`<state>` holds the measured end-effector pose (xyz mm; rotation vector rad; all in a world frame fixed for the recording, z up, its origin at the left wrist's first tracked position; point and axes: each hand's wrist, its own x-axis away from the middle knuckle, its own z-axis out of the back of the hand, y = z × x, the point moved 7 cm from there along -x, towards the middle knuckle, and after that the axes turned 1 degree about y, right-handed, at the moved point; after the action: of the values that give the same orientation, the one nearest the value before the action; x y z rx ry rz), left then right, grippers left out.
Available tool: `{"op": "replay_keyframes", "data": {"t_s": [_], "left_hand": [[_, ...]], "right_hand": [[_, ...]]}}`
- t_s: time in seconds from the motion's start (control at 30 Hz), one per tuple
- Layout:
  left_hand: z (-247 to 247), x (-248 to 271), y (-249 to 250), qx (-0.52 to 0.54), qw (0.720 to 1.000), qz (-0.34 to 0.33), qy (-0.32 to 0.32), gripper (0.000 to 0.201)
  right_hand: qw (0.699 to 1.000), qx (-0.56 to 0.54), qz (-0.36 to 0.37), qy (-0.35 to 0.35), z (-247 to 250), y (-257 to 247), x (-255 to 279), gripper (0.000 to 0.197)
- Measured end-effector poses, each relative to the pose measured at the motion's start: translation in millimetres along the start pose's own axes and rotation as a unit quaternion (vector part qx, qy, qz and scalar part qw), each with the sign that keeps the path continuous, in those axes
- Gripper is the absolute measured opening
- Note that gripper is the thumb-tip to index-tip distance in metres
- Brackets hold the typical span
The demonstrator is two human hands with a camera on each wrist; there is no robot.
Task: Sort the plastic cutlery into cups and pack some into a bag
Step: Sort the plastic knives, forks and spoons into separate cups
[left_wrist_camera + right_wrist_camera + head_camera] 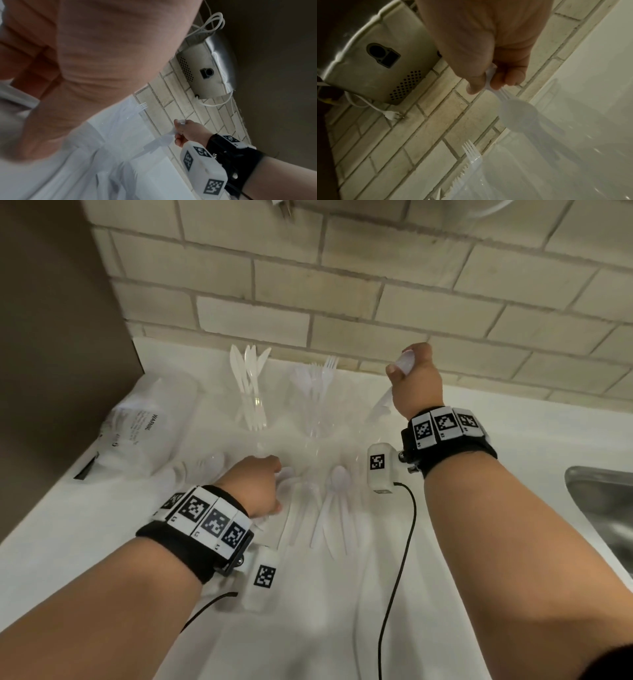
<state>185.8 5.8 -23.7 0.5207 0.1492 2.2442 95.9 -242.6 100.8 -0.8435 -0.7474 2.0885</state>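
Observation:
Two clear cups stand by the tiled wall, one with white knives point(249, 378) and one with white forks point(320, 378) point(471, 151). My right hand point(399, 368) is raised to the right of the fork cup and pinches a white plastic spoon point(517, 112) by its handle. It also shows in the left wrist view as my right hand point(185, 129). Loose white spoons point(339, 479) and other cutlery lie in a pile on the white counter point(102, 535). My left hand point(270, 484) reaches down onto that pile. Its fingers are hidden, so any grip is unclear.
A crumpled clear plastic bag point(144, 422) with printed warning text lies at the far left by a dark panel. A steel sink point(603, 508) is set into the counter at the right. A metal wall unit point(373, 56) with a white cord hangs above.

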Motion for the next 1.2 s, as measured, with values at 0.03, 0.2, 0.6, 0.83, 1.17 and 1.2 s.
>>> {"op": "replay_keyframes", "data": {"t_s": [0.03,0.2,0.6,0.83,1.17,1.2], "left_hand": [[1.0,-0.9,1.9,-0.01,1.0,-0.002,0.005,0.061],[5.1,-2.1,12.8,-0.026,0.999,-0.017,0.006,0.036],[-5.1,6.2,25.3,0.117,0.993,-0.009,0.009,0.045],[-12.3,6.3,26.2,0.185,0.983,0.013,0.004,0.055],[-15.2,6.9,34.6,0.117,0.993,-0.017,0.009,0.041],[-15.9,7.3,34.0,0.134,0.991,-0.015,0.002,0.037]], "right_hand": [[1.0,0.014,-0.006,-0.005,0.3,0.3,0.5,0.042],[0.996,0.053,0.037,0.057,24.4,-14.5,21.9,0.042],[0.872,0.234,-0.13,-0.409,-51.6,42.5,152.3,0.049],[0.861,0.238,-0.1,-0.438,-81.1,21.4,173.5,0.054],[0.798,0.366,0.047,-0.476,-120.0,-5.1,176.0,0.036],[0.794,0.377,0.056,-0.475,-121.9,-5.3,176.0,0.034]]}}
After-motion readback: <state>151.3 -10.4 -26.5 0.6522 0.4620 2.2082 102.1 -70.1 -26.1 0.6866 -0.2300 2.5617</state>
